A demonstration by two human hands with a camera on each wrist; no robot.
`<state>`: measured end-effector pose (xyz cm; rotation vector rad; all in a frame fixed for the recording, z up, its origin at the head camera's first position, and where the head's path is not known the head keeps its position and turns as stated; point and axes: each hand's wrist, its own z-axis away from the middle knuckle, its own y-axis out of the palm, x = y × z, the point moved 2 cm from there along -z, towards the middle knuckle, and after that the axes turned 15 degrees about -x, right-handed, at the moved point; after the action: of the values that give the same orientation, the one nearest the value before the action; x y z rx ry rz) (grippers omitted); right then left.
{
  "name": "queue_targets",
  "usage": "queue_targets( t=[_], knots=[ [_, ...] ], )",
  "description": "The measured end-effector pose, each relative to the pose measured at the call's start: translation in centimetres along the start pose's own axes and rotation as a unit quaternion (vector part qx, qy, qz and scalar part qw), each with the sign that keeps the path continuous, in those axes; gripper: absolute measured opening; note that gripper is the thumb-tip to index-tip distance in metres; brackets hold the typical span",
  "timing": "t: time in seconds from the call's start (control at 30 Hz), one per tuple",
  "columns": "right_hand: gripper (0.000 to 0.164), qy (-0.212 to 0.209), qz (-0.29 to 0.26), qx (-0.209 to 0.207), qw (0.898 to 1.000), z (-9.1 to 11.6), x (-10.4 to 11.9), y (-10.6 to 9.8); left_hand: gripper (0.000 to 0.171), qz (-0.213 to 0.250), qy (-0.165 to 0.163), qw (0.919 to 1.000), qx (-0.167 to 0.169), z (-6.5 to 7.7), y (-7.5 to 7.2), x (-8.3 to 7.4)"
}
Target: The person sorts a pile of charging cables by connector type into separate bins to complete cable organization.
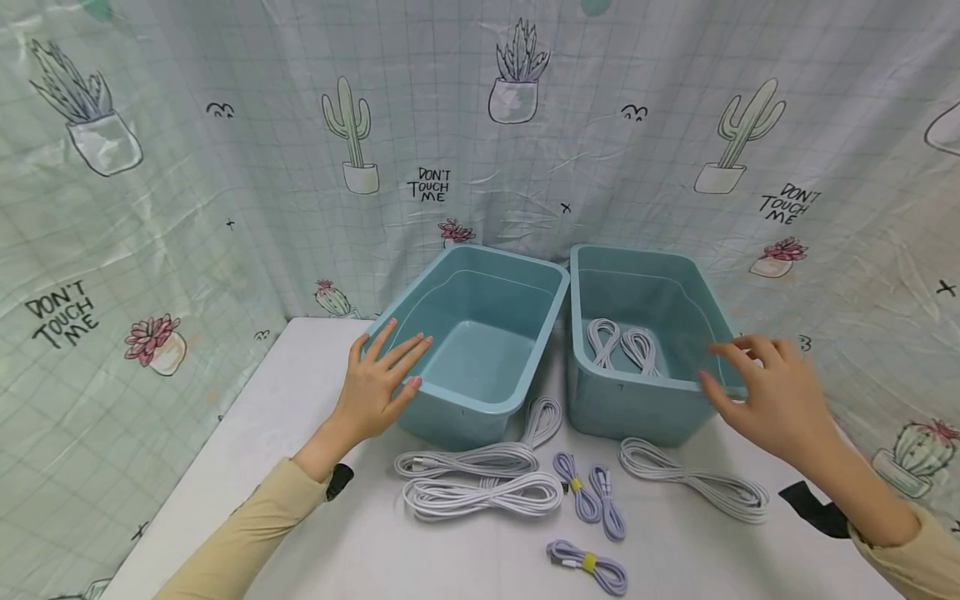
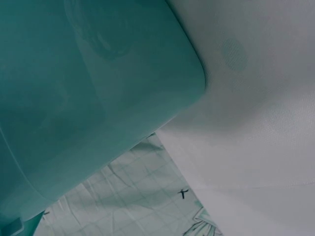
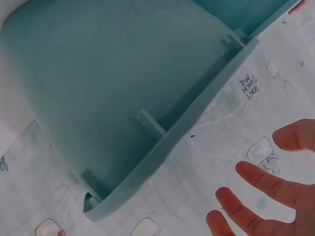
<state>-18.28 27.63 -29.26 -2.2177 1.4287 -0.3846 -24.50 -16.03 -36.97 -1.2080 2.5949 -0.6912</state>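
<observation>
My left hand, fingers spread, is at the left front rim of the left blue-grey bin; whether it touches the rim I cannot tell. In the left wrist view that bin's wall fills the upper left, and no fingers show. My right hand holds nothing, its fingers loosely bent beside the right rim of the right bin. In the right wrist view the right hand appears apart from the bin's wall. Two coiled white cables lie inside the right bin.
On the white table, coiled white cables lie before the left bin, and another white cable before the right one. Several small lilac cables, some with yellow ties, lie between them. A cactus-print curtain surrounds the table.
</observation>
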Motion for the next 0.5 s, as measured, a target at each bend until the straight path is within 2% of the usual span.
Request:
queue_targets(
  t=[0.43, 0.5],
  knots=[
    [0.029, -0.003, -0.019, -0.009, 1.000, 2.9, 1.2, -0.3, 0.056, 0.001, -0.002, 1.0000, -0.001, 0.0, 0.0, 0.0],
    [0.033, -0.009, -0.025, -0.011, 1.000, 3.3, 1.3, -0.2, 0.055, 0.001, -0.002, 1.0000, -0.002, 0.1, 0.0, 0.0]
  ],
)
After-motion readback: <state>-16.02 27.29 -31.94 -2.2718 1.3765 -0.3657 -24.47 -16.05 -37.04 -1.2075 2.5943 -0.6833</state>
